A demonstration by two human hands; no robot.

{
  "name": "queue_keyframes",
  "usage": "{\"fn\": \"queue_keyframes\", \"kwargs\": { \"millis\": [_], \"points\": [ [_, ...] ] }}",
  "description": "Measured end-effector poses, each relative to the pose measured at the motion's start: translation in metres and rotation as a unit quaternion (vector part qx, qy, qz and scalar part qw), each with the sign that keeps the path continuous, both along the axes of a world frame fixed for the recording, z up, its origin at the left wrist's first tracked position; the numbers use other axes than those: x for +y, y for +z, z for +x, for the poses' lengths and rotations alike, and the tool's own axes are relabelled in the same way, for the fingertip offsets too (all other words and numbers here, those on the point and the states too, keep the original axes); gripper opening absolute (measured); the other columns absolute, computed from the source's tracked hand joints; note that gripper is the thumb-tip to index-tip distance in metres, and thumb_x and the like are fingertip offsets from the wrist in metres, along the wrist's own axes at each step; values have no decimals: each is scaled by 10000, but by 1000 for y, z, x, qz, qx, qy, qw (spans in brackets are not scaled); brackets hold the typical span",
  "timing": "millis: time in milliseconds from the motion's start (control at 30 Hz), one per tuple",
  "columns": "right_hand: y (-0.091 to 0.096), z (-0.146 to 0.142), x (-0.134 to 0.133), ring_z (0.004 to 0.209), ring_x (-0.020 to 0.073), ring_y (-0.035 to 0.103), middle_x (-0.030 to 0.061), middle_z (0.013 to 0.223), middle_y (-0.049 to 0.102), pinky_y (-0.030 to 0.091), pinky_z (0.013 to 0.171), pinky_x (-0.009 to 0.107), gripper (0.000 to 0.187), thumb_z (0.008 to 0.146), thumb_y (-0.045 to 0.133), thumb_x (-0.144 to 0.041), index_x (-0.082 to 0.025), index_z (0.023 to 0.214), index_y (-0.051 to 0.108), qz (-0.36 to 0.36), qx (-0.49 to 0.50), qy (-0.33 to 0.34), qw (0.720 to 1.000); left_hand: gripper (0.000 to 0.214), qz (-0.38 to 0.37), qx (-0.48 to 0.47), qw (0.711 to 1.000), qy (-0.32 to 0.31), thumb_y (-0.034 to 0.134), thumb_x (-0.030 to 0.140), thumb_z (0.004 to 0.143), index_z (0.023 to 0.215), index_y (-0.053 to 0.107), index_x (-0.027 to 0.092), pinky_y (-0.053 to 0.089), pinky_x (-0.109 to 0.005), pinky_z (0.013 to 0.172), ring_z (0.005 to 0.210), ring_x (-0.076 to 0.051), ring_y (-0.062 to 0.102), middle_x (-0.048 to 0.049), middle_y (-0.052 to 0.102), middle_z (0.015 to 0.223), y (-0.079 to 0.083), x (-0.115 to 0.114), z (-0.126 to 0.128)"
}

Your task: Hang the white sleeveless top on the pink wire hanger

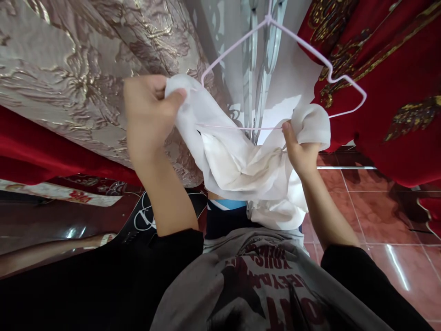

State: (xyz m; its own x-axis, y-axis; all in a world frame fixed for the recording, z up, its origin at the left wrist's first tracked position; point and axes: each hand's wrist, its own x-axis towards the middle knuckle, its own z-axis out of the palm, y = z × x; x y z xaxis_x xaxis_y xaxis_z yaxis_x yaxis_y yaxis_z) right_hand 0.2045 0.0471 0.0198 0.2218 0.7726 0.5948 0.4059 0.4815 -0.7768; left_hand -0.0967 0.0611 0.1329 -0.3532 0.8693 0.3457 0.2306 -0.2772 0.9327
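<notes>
A thin white cloth garment [237, 161] hangs bunched between my hands, draped over a pale wire hanger [310, 48]. My left hand [146, 115] is closed, pinching the cloth's upper left edge by the hanger's left end. My right hand [299, 149] is closed on a gathered wad of the cloth at the hanger's bottom bar, near its right end. The hanger's hook rises toward the top of the view, in front of a metal grille [265, 55].
A beige and gold patterned curtain [79, 78] hangs at the left. Red fabric with gold embroidery [396, 82] hangs at the right. Reddish glossy floor tiles [375, 220] lie below right. My grey printed shirt [272, 285] and black sleeves fill the bottom.
</notes>
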Motion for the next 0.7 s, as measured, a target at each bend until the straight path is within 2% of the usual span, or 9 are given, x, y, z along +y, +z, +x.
{"fn": "queue_keyframes", "kwargs": {
  "millis": [67, 133, 267, 367, 467, 533, 600, 633, 700],
  "points": [
    [2, 0, -2, 1110, 251, 701, 117, 1103, 706, 539, 1168, 530, 508, 957, 618, -675, -184, 1064, 691, -11, 5, 9, 1000, 241, 25, 69, 995, -64, 796, -18, 800, 639, 643, 75, 549, -290, 820, 698, -108, 544, 50, 421, 613, -5, 8, 2],
    [2, -2, -3, 1147, 262, 690, 119, 1117, 702, 502, 1210, 551, 542, 949, 606, -711, -188, 1074, 682, -20, 20, 15, 999, 97, 72, 95, 988, -103, 747, 25, 852, 768, 745, 72, 477, -237, 685, 643, -94, 507, 33, 495, 643, -7, 13, 6],
    [1, -5, -1, 1214, 276, 678, 124, 1136, 709, 464, 1255, 547, 592, 913, 619, -762, -193, 1067, 678, -19, 42, 2, 999, 221, 134, 59, 981, -124, 617, -6, 787, 790, 809, 104, 355, -208, 581, 641, -101, 522, -1, 625, 692, -8, 20, 9],
    [0, -4, 0, 1237, 280, 673, 128, 1161, 707, 474, 1250, 535, 582, 913, 626, -753, -194, 1068, 681, -27, 36, 8, 999, 69, 84, 114, 974, -175, 787, 56, 738, 781, 769, 108, 373, -227, 594, 621, -101, 526, 7, 611, 689, -13, 24, -3],
    [2, -1, -1, 1253, 287, 666, 129, 1184, 705, 442, 1277, 549, 593, 907, 628, -758, -192, 1074, 682, -30, 31, -8, 999, 355, 21, 249, 957, -148, 944, 171, 709, 650, 594, 161, 360, -247, 602, 538, -80, 431, 63, 476, 585, -15, 20, -16],
    [4, 1, -2, 1252, 289, 668, 131, 1190, 704, 439, 1280, 550, 607, 900, 624, -770, -192, 1078, 681, -36, 35, -14, 999, 376, -17, 336, 935, -110, 856, 208, 838, 619, 552, 176, 363, -260, 610, 513, -89, 421, 66, 453, 544, -8, 14, -23],
    [6, 3, -3, 1249, 284, 672, 132, 1199, 703, 460, 1268, 538, 600, 905, 621, -765, -196, 1088, 677, -50, 38, 0, 998, 359, -51, 387, 914, -112, 633, 191, 976, 618, 608, 176, 376, -262, 594, 527, -115, 513, 44, 520, 542, 5, 8, -30],
    [6, 3, -3, 1253, 282, 672, 131, 1210, 701, 469, 1263, 532, 594, 906, 623, -761, -200, 1094, 675, -55, 40, 6, 998, 364, -59, 397, 906, -134, 549, 176, 987, 637, 651, 173, 391, -256, 586, 559, -129, 577, 33, 577, 568, 12, 7, -35],
    [5, 3, -4, 1280, 280, 662, 133, 1251, 694, 467, 1269, 527, 592, 905, 633, -752, -205, 1128, 668, -58, 42, 9, 997, 263, -50, 392, 893, -213, 562, 206, 929, 737, 737, 162, 433, -233, 580, 639, -144, 670, 24, 681, 662, 21, 9, -45]
  ]
}}
